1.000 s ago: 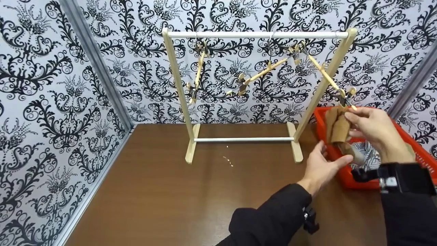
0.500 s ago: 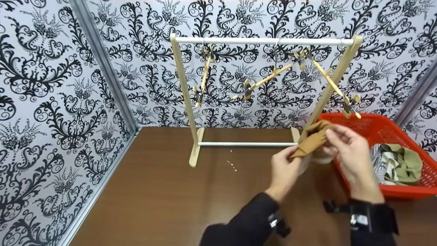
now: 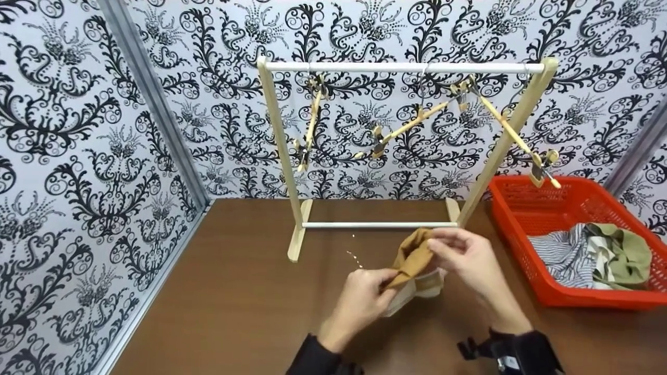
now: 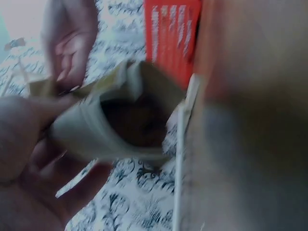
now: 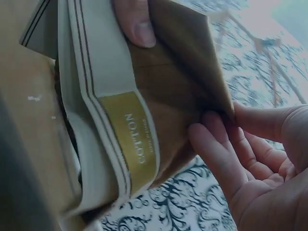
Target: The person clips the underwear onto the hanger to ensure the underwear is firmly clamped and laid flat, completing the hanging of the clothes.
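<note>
A pair of brown underpants [image 3: 415, 260] with a cream, dark-striped waistband [image 5: 98, 77] is held above the table, its waistband hanging lowest. My left hand [image 3: 359, 298] pinches one side between thumb and fingers. Opposite it, my right hand [image 3: 471, 263] pinches the other side near the folded brown edge. A gold label [image 5: 129, 139] reading "COTTON" shows on the band in the right wrist view. The left wrist view is blurred and looks into the dark opening of the underpants [image 4: 96, 132].
A wooden rack [image 3: 274, 120] with a white top rail [image 3: 365, 67] stands at the back, bearing three tilted hangers with clips, one hanger [image 3: 503, 122] at the right. A red basket [image 3: 521, 260] on the right holds striped cloth [image 3: 563, 258] and olive cloth [image 3: 628, 260].
Both hands have moved left, away from the basket, carrying the brown underpants. My left hand, at first apart from them, now pinches one side.
</note>
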`<state>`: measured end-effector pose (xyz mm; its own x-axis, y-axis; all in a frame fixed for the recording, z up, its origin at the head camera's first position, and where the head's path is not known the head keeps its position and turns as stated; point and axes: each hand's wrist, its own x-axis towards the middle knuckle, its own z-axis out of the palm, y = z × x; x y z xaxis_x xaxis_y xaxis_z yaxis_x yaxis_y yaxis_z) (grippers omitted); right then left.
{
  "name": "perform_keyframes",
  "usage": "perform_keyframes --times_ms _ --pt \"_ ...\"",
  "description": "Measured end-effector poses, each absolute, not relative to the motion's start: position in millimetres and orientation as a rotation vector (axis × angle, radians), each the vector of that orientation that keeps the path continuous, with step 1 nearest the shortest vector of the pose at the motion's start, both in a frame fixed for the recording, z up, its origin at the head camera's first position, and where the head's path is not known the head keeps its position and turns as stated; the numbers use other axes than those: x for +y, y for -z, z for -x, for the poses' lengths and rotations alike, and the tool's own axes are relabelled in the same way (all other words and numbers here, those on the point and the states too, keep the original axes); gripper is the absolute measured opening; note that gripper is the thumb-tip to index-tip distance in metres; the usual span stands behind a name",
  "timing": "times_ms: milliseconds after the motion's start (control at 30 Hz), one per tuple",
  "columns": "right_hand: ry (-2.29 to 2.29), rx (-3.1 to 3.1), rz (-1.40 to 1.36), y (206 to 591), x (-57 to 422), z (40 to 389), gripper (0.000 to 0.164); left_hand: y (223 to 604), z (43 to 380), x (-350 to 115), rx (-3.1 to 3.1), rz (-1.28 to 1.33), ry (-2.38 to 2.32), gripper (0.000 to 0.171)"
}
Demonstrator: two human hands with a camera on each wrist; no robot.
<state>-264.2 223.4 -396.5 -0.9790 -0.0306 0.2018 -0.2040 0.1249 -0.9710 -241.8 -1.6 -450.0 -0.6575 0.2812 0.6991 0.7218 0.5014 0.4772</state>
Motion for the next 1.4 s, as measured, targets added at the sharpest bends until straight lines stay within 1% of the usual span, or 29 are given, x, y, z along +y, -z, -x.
perform_keyframes --times_ms 100,267,467,533,600,700,867,933,1067,1133,1233,1300,1400 --pt "-2.001 -2.272 -0.22 402.8 218.0 264.9 0.039 443.8 237.6 -12.2 -2.26 0.861 1.068 0.004" --pt "-2.05 -2.243 -0.224 409.4 211.3 262.0 0.039 436.4 233.5 -20.5 -2.279 0.809 1.163 0.003" --pt "-2.042 -2.138 -0.249 413.9 199.4 261.6 0.036 432.3 234.1 -26.8 -2.242 0.718 1.269 0.003" --pt "-2.024 -2.122 -0.27 415.3 195.6 262.6 0.034 430.9 235.2 -29.7 -2.216 0.7 1.293 0.008" --pt "-2.001 -2.139 -0.334 416.3 192.6 262.9 0.035 429.0 236.5 -32.7 -2.181 0.672 1.315 0.011" --pt "-1.94 -2.227 -0.522 418.2 190.3 261.5 0.047 425.1 237.8 -37.0 -2.132 0.601 1.399 0.011" --pt "-1.844 -2.361 -0.869 421.5 183.5 258.0 0.08 417.2 239.1 -43.4 -2.063 0.43 1.651 0.009" --pt "-1.756 -2.393 -0.94 424.5 177.6 257.5 0.09 414.9 240.1 -45.7 -2.035 0.374 1.738 0.009" --pt "-1.49 -2.434 -0.977 435.4 165.1 257.4 0.098 412.3 242.4 -48.7 -1.965 0.314 1.867 0.01" --pt "-1.388 -2.447 -0.951 441.0 159.0 258.1 0.095 411.4 243.1 -49.4 -1.929 0.306 1.92 0.012" --pt "-1.35 -2.453 -0.903 448.0 152.3 259.8 0.082 409.9 244.1 -49.5 -1.882 0.299 1.972 0.013" --pt "-1.376 -2.462 -0.863 451.7 150.6 261.3 0.069 408.7 244.5 -49.4 -1.866 0.298 1.99 0.014" --pt "-1.313 -2.479 -0.77 454.9 152.2 263.6 0.045 406.7 245.2 -49.8 -1.837 0.307 2.039 0.015"
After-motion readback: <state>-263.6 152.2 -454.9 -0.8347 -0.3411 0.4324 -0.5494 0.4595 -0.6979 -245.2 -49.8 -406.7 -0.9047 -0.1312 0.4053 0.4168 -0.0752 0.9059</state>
